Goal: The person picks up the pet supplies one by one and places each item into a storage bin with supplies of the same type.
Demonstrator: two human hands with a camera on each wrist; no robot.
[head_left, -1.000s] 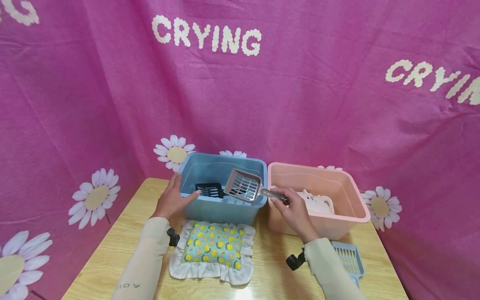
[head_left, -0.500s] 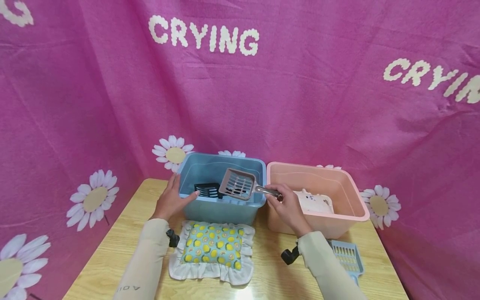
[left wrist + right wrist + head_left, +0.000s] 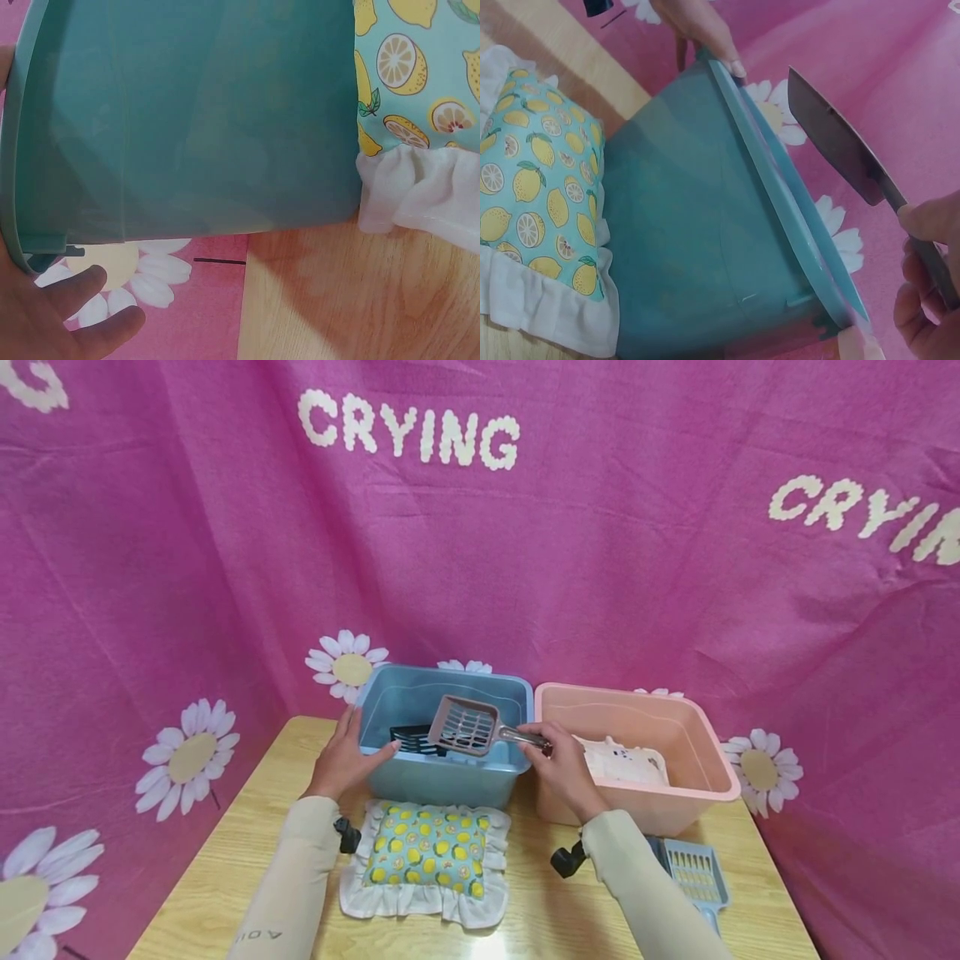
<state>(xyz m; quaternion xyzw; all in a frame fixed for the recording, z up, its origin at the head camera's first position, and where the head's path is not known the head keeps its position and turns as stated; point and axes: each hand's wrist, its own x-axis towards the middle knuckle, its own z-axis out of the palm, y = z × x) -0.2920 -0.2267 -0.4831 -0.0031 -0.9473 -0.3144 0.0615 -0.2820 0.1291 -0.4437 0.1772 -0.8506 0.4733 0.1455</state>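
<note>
With curled fingers, my right hand (image 3: 562, 772) holds a litter scoop (image 3: 513, 735) by its handle. The scoop's grey-brown slotted head hangs over the blue bin (image 3: 450, 781), above the rim in the right wrist view. My left hand (image 3: 341, 760) rests on the bin's left front corner. Its thumb lies across the rim, and in the left wrist view two fingers (image 3: 112, 330) extend loosely beyond the corner. A black slotted scoop (image 3: 408, 739) lies inside the blue bin, partly hidden behind the held scoop.
Right of the blue bin stands a pink bin (image 3: 637, 806) containing a white item (image 3: 626, 764) of unclear kind. A lemon-print cushion (image 3: 423, 852) with white frills lies in front. Another light-blue scoop (image 3: 720, 872) lies on the wooden table (image 3: 232, 860) at right, beside a darker blue piece (image 3: 658, 850).
My right hand and the litter scoop have moved left, further over the blue bin. The left hand stays at the bin's corner.
</note>
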